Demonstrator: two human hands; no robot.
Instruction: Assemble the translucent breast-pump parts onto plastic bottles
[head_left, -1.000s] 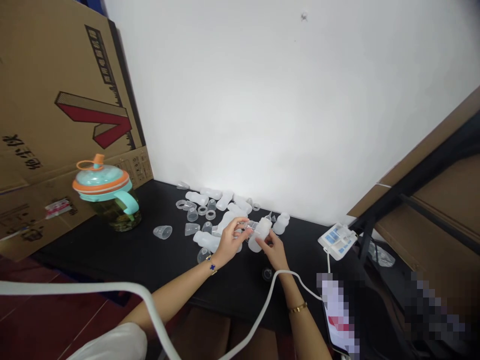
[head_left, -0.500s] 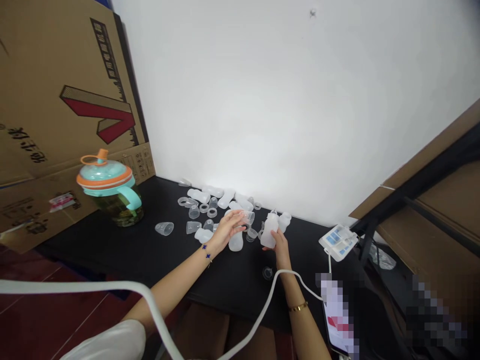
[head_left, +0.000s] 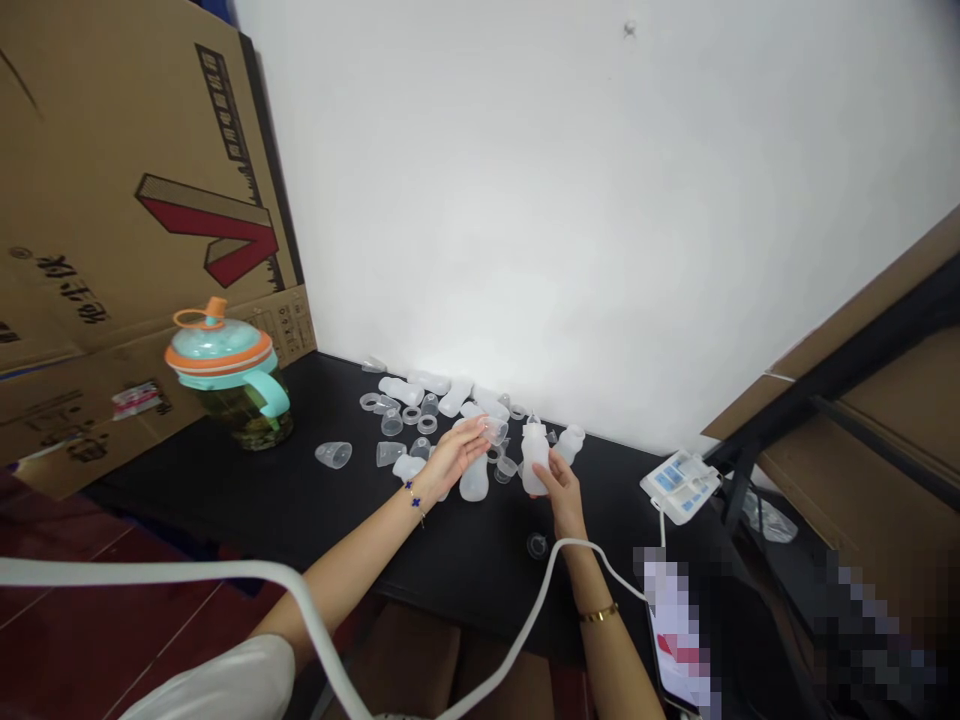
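Observation:
My right hand (head_left: pixel 561 490) is shut around a translucent plastic bottle (head_left: pixel 534 457), which stands upright with its narrow tip upward. My left hand (head_left: pixel 454 457) reaches toward it, its fingertips pinching a small clear plastic cup piece (head_left: pixel 493 431). Just below that hand stands another frosted bottle (head_left: pixel 474 482). Behind both hands lies a scattered heap of similar bottles, clear rings and cups (head_left: pixel 427 403) on the black table (head_left: pixel 465 560). Part of the heap is hidden behind my left hand.
A teal and orange lidded jug (head_left: pixel 229 385) holding dark liquid stands at left, before a cardboard sheet (head_left: pixel 150 200). A white wall rises behind the table. A white control box (head_left: pixel 679 487) sits at right, with a white cable (head_left: pixel 559 590) crossing near my right wrist.
My hands have moved apart since the earliest frame, when both were at the bottle. The right hand keeps the bottle, now upright, and the left has the clear cup piece.

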